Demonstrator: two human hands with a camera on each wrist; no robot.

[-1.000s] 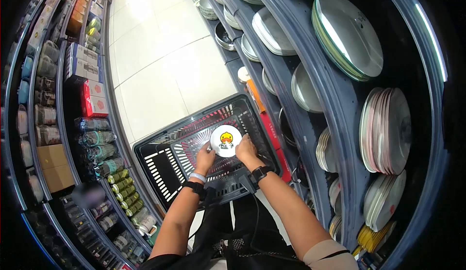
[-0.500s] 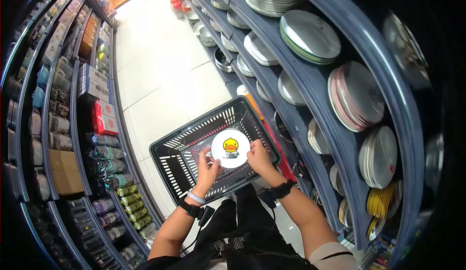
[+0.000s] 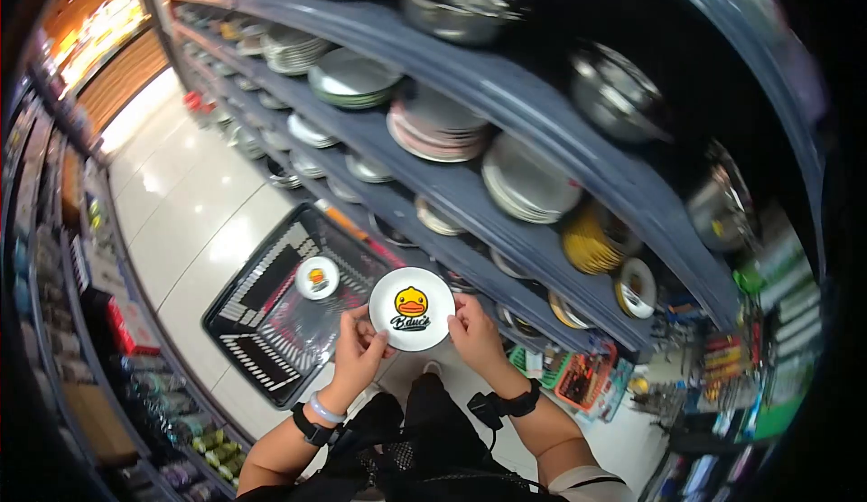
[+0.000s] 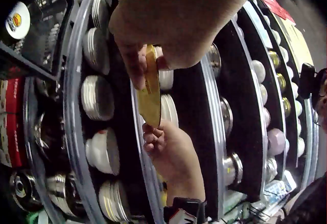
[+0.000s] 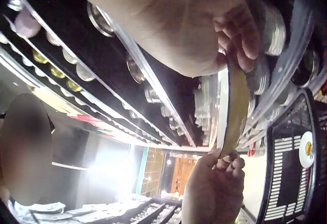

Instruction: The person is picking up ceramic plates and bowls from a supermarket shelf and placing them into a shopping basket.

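A round white plate point(image 3: 412, 308) with a yellow duck face and dark "B.duck" lettering is held up in front of the body, printed side up. My left hand point(image 3: 359, 350) pinches its left edge, thumb on top. The opposite edge is pinched by my right hand point(image 3: 477, 332). In the left wrist view the plate's yellowish underside point(image 4: 149, 104) shows edge-on between both hands. Beyond it, a black shopping basket point(image 3: 256, 262) sits on the floor, with a second duck plate point(image 3: 317, 278) lying inside.
To the right, grey shelves point(image 3: 533, 96) carry stacked plates, bowls and steel pots. A stack of yellow plates point(image 3: 591, 247) stands on one shelf. Plastic baskets point(image 3: 585, 376) with goods sit low at the right. Pale floor tiles point(image 3: 181, 222) run along the aisle to the left.
The head view has swung to the right. Both hands have raised the plate from over the basket and brought it closer to the body. The second plate in the basket has come into view.
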